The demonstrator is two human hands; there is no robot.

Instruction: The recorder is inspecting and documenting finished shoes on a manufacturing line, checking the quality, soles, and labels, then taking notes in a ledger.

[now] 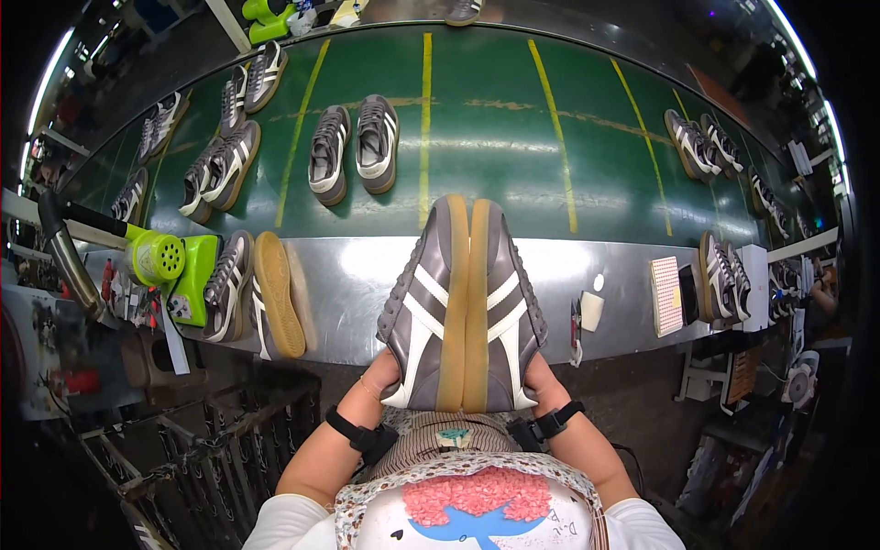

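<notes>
Two dark grey sneakers with white stripes and gum soles are held up in front of me, sole against sole, toes pointing away. The left sneaker (417,316) is in my left hand (383,370). My right hand (539,378) holds the right sneaker (504,316). Both hands go in at the shoes' heel ends, and the shoes hide my fingers. Below the shoes lies the near edge of a shiny metal bench (353,312).
Beyond the bench runs a green conveyor belt (486,165) with yellow lines, carrying a sneaker pair (353,151) and several others. At left stand a lime-green blower (188,270) and another pair (275,298). At right lie a cutter (576,330) and a patterned pad (667,295).
</notes>
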